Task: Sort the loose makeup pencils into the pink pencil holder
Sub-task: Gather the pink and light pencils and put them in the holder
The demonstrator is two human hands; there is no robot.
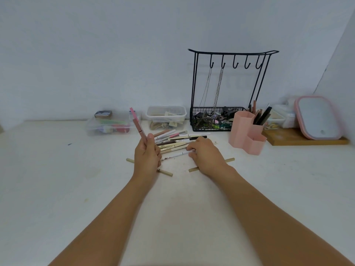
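Presently the loose makeup pencils [176, 144] lie heaped on the white table [76, 179], between and just beyond both hands. Left hand [147, 157] grips two slim pink pencils [137, 124], held upright and tilted left. Right hand [206, 155] rests on the heap's near edge, fingers curled round one white pencil [175, 155]. Pink pencil holder [247, 129], faceted plastic, stands to the right, apart from the heap, several pencils inside.
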